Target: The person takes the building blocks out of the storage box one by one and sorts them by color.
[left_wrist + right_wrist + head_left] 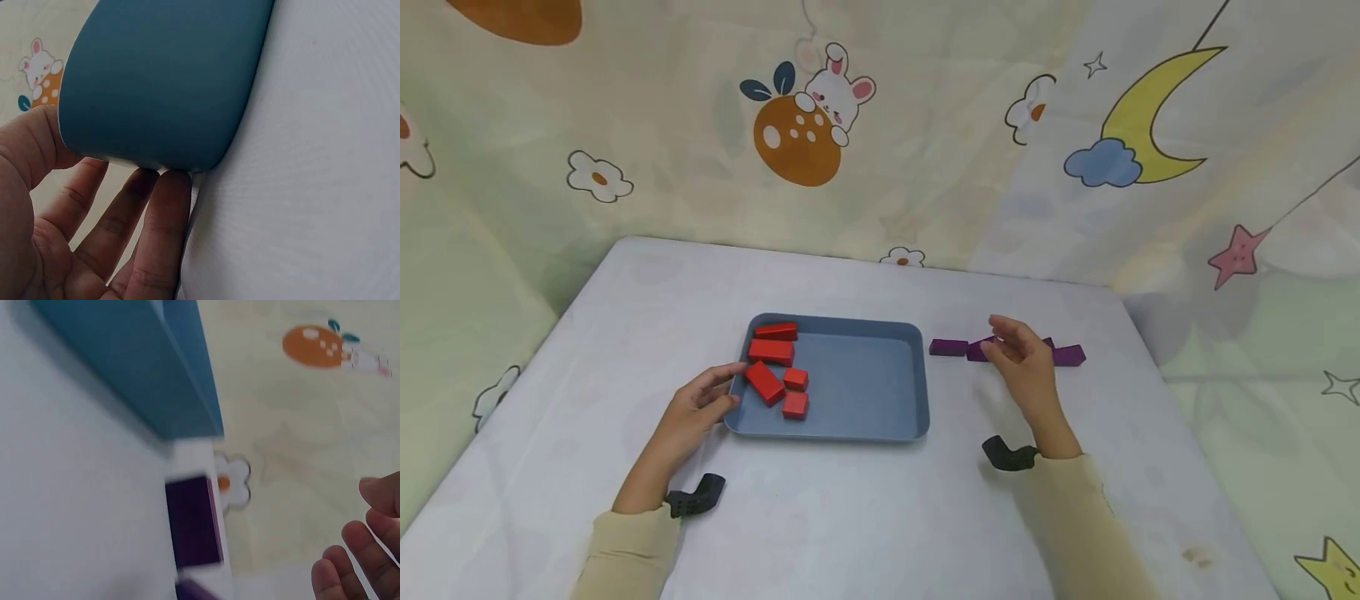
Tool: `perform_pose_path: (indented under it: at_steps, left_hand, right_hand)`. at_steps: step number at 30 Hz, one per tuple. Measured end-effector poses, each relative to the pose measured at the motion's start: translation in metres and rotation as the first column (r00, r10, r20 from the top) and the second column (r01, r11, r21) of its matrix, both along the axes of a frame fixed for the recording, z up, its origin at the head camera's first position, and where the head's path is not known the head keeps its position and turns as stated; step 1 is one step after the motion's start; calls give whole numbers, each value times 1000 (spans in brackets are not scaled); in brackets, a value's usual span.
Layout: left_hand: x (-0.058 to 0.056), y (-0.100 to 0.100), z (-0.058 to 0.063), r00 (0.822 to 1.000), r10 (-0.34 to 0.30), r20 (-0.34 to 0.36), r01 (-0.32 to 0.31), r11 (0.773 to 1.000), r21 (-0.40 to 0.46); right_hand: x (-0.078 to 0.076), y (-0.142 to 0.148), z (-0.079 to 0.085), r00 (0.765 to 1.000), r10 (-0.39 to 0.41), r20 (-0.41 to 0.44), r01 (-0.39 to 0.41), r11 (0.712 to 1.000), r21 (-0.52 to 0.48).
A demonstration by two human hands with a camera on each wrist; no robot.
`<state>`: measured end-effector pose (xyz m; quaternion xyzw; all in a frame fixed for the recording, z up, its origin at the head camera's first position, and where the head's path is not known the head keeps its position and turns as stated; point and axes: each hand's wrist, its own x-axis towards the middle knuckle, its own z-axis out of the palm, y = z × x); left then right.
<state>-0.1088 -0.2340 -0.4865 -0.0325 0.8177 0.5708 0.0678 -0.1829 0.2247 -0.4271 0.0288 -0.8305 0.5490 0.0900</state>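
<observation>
A shallow blue-grey tray [861, 383] lies on the table with several red blocks [771, 351] in its left part. At the tray's left edge is my left hand [694, 414]. It holds the rim there; in the left wrist view its fingertips [169, 181] touch the tray's outer wall [156, 87]. My right hand [1026, 367] hovers right of the tray, over a row of purple blocks [949, 347] that it partly covers. Nothing shows between its thumb and fingers. The right wrist view shows one purple block [194, 522] beyond the tray corner, apart from the fingertips.
The white table [865, 517] extends on every side of the tray. A patterned cloth [925, 142] hangs behind the table and along its sides. A black wrist device [1009, 454] sits at the right wrist, and another [697, 495] at the left.
</observation>
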Motion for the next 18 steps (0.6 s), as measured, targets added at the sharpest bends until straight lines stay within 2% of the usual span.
perform_pose_path:
  at_steps: [5,9,18]
  left_hand:
    - [-1,0,-1,1000,-2,5,2,1000,-4]
    - [-1,-1,-2,1000,-6,6,6,1000,-11]
    - [1,-2,-5,1000,-3,10,3,1000,-20]
  right_hand:
    - [4,-40,-6,993,116,-34,-117,991,-56]
    - [9,-73,-11,974,220,-46,-224,969,-107]
    - [22,-135,-22,910,408,74,-393,906,-157]
